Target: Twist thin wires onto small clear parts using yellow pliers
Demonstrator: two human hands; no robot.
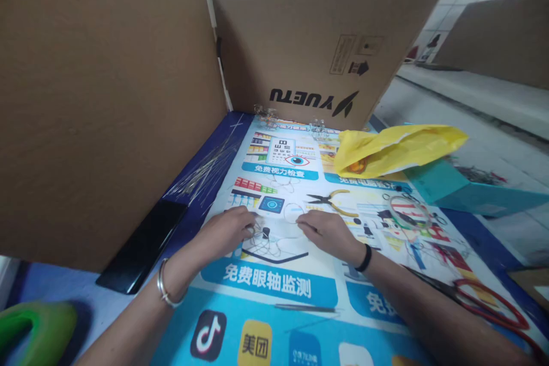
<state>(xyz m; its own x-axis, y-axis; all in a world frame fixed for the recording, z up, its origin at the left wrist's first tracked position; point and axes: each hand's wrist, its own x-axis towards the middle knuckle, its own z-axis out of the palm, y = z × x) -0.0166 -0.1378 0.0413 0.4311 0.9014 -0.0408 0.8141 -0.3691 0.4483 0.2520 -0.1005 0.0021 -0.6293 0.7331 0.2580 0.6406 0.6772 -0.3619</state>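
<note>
Pinching, it seems, fine wire (271, 250) at its fingertips, the left hand (233, 227) has thumb and fingers drawn together; the right hand (329, 233) opposite is curled too — whether it grips a strand, I cannot tell. The wire lies in thin loops between the hands and on their near side. It should be light, springy and easily kinked, so best held near an end, between thumb and forefinger. Beyond the right hand lie yellow-handled pliers (328, 199); past the left hand, straight wires (210, 168) — likely just as whippy.

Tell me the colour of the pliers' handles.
The handles are yellow, shown best in the head view.
</note>
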